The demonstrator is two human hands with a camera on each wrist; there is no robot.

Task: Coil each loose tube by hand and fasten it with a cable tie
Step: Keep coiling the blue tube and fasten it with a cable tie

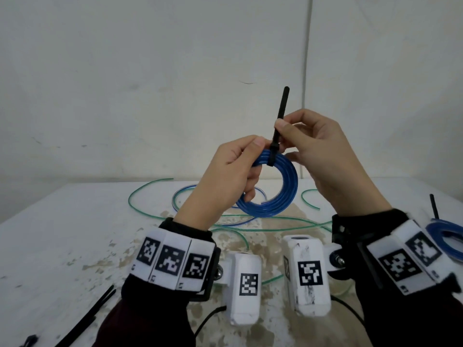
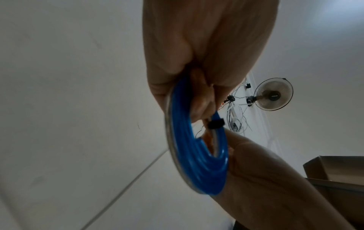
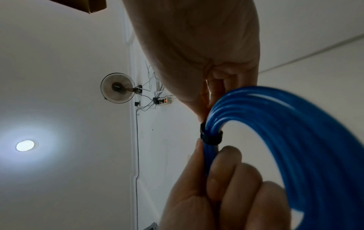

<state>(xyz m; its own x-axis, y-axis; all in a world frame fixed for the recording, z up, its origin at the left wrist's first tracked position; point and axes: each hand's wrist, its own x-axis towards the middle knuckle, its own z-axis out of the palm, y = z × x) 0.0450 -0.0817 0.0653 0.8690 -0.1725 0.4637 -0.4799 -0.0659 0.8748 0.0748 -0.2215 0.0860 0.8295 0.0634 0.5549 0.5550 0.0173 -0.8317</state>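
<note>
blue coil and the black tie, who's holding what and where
The left hand grips the blue coil at its upper left, beside the tie's band. The right hand pinches the black cable tie by its upright tail.

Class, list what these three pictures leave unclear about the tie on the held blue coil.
- Head view: the black cable tie is partly covered by the right hand; how tightly it is cinched is unclear.
- Left wrist view: the blue coiled tube is blurred.
- Right wrist view: the left hand hides part of the coil.

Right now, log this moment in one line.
left hand: grips blue coil | right hand: pinches cable tie tail | tie: looped round coil
</note>
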